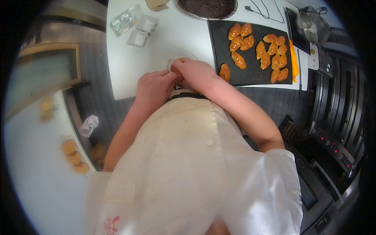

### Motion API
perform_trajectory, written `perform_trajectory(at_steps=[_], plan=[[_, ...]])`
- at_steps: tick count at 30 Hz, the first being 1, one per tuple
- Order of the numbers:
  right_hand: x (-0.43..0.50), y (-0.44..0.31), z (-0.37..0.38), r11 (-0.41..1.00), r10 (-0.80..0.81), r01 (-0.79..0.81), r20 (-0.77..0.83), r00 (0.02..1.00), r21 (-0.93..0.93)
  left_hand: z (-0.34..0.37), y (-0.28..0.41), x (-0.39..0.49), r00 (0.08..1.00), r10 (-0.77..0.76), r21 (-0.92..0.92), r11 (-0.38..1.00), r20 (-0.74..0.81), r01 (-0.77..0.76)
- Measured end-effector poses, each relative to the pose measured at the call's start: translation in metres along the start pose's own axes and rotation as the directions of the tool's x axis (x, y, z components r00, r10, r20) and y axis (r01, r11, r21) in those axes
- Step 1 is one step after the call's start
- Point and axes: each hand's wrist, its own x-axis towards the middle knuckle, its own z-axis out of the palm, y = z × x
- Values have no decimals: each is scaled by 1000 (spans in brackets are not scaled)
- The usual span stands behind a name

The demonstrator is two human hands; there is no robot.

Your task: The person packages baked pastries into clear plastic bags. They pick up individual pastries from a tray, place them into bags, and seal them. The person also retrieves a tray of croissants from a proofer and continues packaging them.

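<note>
My left hand and my right hand meet at the near edge of the white table, close against my apron. Between their fingers is a glazed brown bread roll, partly inside what looks like a clear plastic bag or wrapper. The fingers cover most of both. To the right of my right hand lies a black baking tray with several glazed rolls on it; one roll sits near the tray's left edge, by my right wrist.
Clear packaging and white paper-like containers lie at the table's back left. A round dark pan stands at the back, near a black cable. An orange cloth-like strip lies right of the tray. Ovens stand at right.
</note>
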Motion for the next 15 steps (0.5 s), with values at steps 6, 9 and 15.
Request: perform_trajectory(at_steps=[6, 9, 15], plan=[[-23, 5, -25, 1000, 27, -27, -157, 987, 3, -2, -4, -3, 999, -50, 14, 999, 3, 50], [-51, 9, -39, 980, 182, -199, -326, 928, -18, -7, -1, -8, 990, -140, -178, 974, 16, 141], [-41, 20, -11, 940, 335, -340, -91, 938, -36, 5, 2, 1, 767, -562, -156, 765, 309, 624]])
